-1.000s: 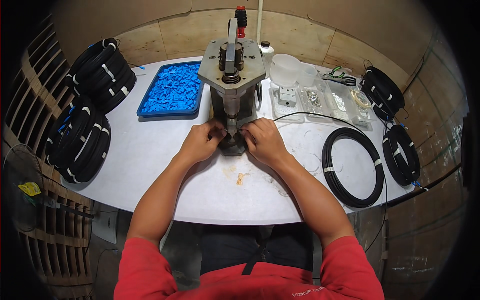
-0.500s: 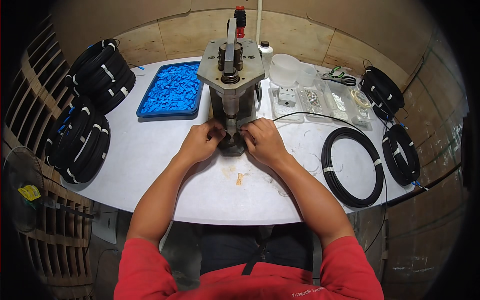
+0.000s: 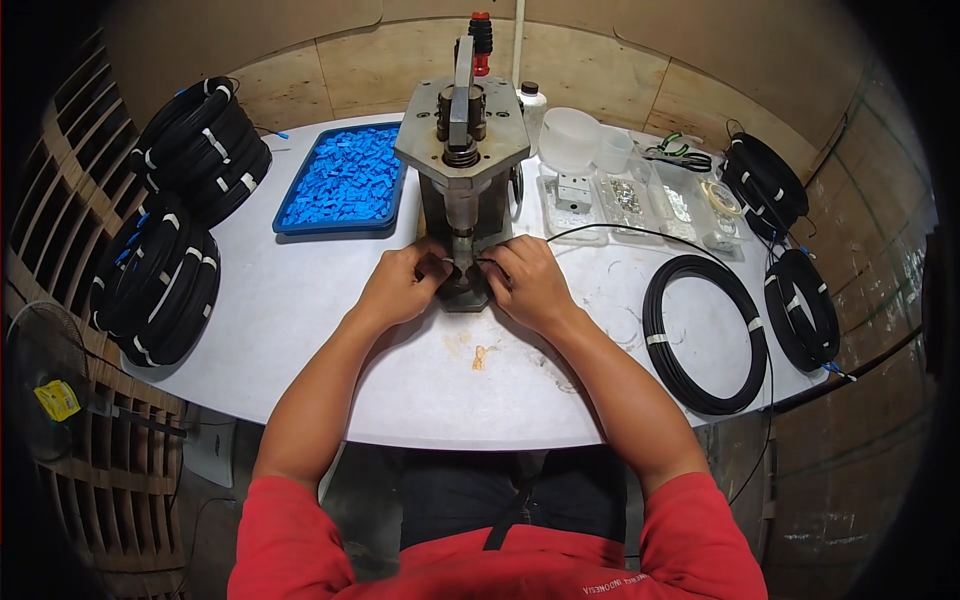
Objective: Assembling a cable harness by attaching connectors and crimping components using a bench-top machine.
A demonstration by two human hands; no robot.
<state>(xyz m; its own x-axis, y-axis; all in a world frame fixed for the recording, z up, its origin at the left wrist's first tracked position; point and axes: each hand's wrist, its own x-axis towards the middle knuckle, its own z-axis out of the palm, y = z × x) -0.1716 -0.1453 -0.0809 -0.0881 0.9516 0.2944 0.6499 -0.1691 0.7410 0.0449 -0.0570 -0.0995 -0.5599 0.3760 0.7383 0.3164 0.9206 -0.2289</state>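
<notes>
In the middle of the table stands a metal hand press (image 3: 463, 190), its ram lowered close to the base. My left hand (image 3: 402, 285) is at the left side of the ram with thumb and fingers pinched; a small thing between them is too tiny and shaded to make out. On the other side, my right hand (image 3: 530, 283) pinches a thin black cable (image 3: 640, 227) close to the die. The cable arches behind that hand and off to the right. Its tip at the die is hidden by the tooling and my fingers.
A blue tray (image 3: 283, 229) of blue connector pieces stands left of the press. Coiled black cables (image 3: 205, 150) are stacked at far left. One cable coil (image 3: 655, 345) lies at right, others behind it. Clear bins (image 3: 655, 232) of small parts, plastic tubs (image 3: 568, 140) and pliers (image 3: 685, 155) sit back right.
Both hands stay in nearly the same place at the press. At far left, the yellow tag on the fan has shifted slightly.
</notes>
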